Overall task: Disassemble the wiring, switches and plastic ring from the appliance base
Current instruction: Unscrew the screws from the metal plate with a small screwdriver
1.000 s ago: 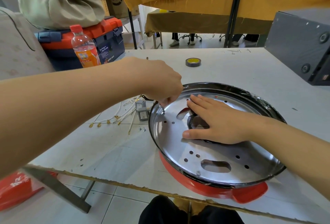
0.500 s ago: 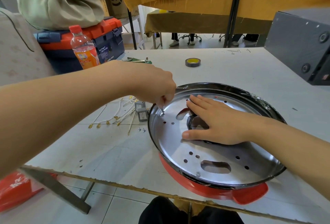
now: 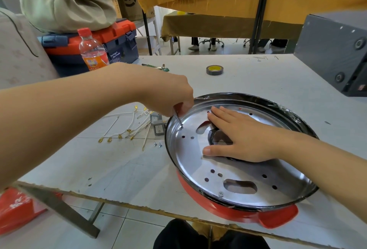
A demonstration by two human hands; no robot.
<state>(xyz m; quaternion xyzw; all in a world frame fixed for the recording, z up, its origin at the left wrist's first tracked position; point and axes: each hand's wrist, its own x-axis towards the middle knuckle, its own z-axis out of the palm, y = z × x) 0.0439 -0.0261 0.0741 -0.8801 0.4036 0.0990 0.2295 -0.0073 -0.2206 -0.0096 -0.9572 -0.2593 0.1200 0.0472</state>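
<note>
The base [image 3: 238,173] (red shell, shiny metal plate inside) lies on the table [image 3: 119,165] near its front edge. The right hand [image 3: 244,139] presses flat on the plate, fingers straight and together. The left hand [image 3: 170,98] pinches a screwdriver [image 3: 178,118], tip on the plate. Wires [image 3: 127,127] and switches [image 3: 157,125] lie just left.

I saw the left hand [image 3: 170,98] gripping a thin screwdriver [image 3: 178,118], tip on a screw at the appliance base [image 3: 238,171] plate's left edge. Right hand [image 3: 242,139] lay flat over the black plastic ring [image 3: 211,136]. Wires [image 3: 127,127] and switches [image 3: 157,126] lay just left on the table [image 3: 119,161].
</note>
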